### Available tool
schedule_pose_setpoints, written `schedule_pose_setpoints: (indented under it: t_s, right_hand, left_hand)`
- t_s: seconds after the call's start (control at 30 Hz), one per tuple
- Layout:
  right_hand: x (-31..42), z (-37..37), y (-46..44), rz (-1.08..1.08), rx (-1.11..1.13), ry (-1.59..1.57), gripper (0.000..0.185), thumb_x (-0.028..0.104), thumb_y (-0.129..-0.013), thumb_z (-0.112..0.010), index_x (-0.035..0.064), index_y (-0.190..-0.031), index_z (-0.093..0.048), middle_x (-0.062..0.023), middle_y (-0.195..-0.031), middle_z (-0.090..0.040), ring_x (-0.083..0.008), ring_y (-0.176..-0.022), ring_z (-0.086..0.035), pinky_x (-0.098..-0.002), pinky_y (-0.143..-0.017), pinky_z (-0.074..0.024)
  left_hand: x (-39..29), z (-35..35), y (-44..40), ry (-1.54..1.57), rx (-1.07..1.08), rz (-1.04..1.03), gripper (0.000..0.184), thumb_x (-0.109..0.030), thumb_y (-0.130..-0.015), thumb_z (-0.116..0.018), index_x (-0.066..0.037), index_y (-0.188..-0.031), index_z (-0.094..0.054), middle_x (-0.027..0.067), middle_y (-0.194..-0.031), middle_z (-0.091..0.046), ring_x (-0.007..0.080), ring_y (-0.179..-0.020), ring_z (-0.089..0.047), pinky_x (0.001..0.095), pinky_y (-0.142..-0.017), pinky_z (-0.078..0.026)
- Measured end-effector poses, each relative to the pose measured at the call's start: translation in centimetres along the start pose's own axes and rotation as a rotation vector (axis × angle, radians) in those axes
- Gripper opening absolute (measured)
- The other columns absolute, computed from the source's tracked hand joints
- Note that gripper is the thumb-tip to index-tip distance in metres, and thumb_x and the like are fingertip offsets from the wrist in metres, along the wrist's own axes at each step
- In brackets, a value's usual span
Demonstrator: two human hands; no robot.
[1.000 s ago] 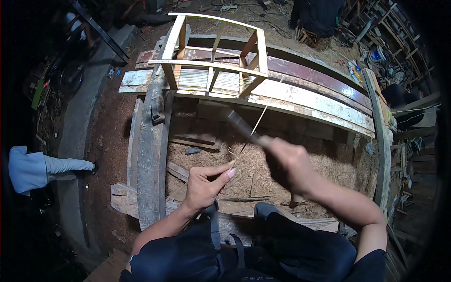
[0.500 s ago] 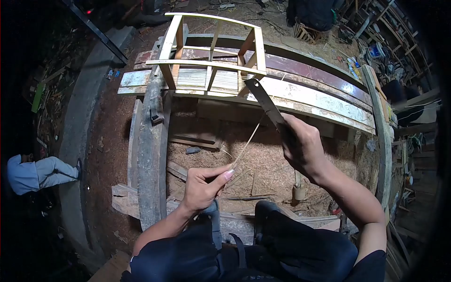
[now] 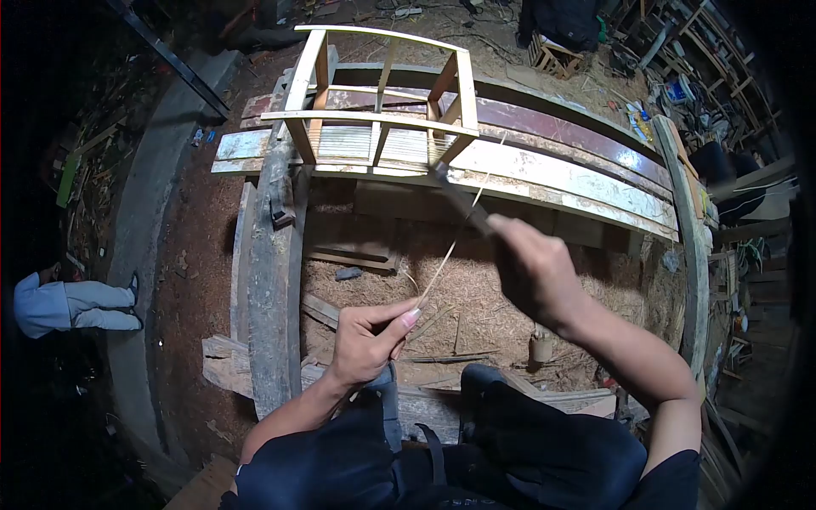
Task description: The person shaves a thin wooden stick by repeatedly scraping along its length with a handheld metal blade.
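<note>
My left hand (image 3: 364, 347) pinches the lower end of a thin pale wooden strip (image 3: 440, 270) between thumb and fingers. The strip slants up and to the right, passing by the blade. Wrapped round the handle end of a dark machete (image 3: 466, 206) is my right hand (image 3: 544, 270); the grip itself is hidden by the fingers. The blade is blurred and points up and left, its tip near the lower right corner of a small wooden frame (image 3: 370, 117). Whether blade and strip touch, I cannot tell.
The frame rests on a long plank bench (image 3: 561, 178) ahead. A thick weathered beam (image 3: 274, 297) runs along the left, another beam (image 3: 687, 229) on the right. Wood shavings (image 3: 484, 297) cover the ground. A person (image 3: 81, 306) is at the far left.
The machete has swung down and left, its tip dropping below the frame's corner, and more of the strip shows. My left hand stays almost still. The person at left has shifted their legs.
</note>
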State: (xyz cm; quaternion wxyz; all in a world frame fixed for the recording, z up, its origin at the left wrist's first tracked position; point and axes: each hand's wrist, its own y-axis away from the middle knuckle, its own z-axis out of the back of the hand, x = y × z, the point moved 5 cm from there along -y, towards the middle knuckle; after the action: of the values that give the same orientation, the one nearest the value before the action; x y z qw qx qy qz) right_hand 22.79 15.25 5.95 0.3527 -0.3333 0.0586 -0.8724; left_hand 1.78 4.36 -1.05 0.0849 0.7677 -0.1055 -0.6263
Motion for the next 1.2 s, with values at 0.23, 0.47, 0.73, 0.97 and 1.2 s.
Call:
schedule_pose_setpoints:
  t_s: [0.23, 0.47, 0.73, 0.97, 1.2]
  right_hand:
    - [1.3, 0.3, 0.1, 0.074, -0.047, -0.060, 0.043, -0.007, -0.081, -0.064, 0.0037, -0.123, -0.064, -0.0159, -0.092, -0.070, -0.0323, -0.074, -0.072, -0.0414, -0.062, -0.0605]
    - [3.4, -1.7, 2.8, 0.141, 0.172, -0.046, 0.050, -0.004, -0.081, -0.065, 0.0046, -0.130, -0.061, -0.0162, -0.099, -0.072, -0.0300, -0.082, -0.074, -0.0393, -0.067, -0.0621]
    - [4.2, -1.9, 2.5, 0.229, 0.105, -0.062, 0.043, -0.005, -0.080, -0.065, 0.0028, -0.123, -0.063, -0.0117, -0.084, -0.066, -0.0294, -0.070, -0.070, -0.0398, -0.058, -0.0593]
    - [2.9, -1.8, 2.0, 0.242, 0.010, -0.035, 0.041, -0.002, -0.081, -0.065, 0.0013, -0.122, -0.063, -0.0112, -0.084, -0.065, -0.0274, -0.070, -0.071, -0.0389, -0.060, -0.0602]
    - [0.5, -0.6, 0.3, 0.026, 0.027, 0.012, 0.044, -0.004, -0.078, -0.065, 0.0032, -0.121, -0.062, -0.0126, -0.091, -0.067, -0.0304, -0.078, -0.071, -0.0407, -0.064, -0.0589]
  left_hand:
    - [0.2, 0.2, 0.1, 0.020, 0.046, 0.017, 0.028, -0.003, -0.103, -0.063, 0.007, -0.128, -0.070, -0.0020, -0.068, -0.061, 0.0018, -0.056, -0.048, 0.0218, -0.050, -0.036]
    - [-0.5, -0.5, 0.2, 0.010, 0.122, 0.039, 0.032, -0.007, -0.107, -0.057, 0.006, -0.134, -0.065, -0.0050, -0.065, -0.053, 0.0019, -0.055, -0.045, 0.0218, -0.049, -0.035]
    - [-0.4, -0.4, -0.3, -0.077, 0.125, -0.008, 0.025, -0.006, -0.107, -0.054, 0.008, -0.119, -0.070, -0.0033, -0.063, -0.052, 0.0029, -0.053, -0.044, 0.0225, -0.049, -0.034]
    - [0.1, -0.2, -0.2, -0.067, 0.120, 0.039, 0.029, -0.018, -0.109, -0.056, 0.008, -0.105, -0.070, -0.0023, -0.059, -0.053, 0.0036, -0.049, -0.045, 0.0221, -0.046, -0.034]
    - [-0.4, -0.4, -0.1, -0.046, 0.112, 0.034, 0.029, -0.016, -0.109, -0.055, 0.007, -0.101, -0.069, -0.0029, -0.057, -0.051, 0.0037, -0.047, -0.044, 0.0227, -0.046, -0.032]
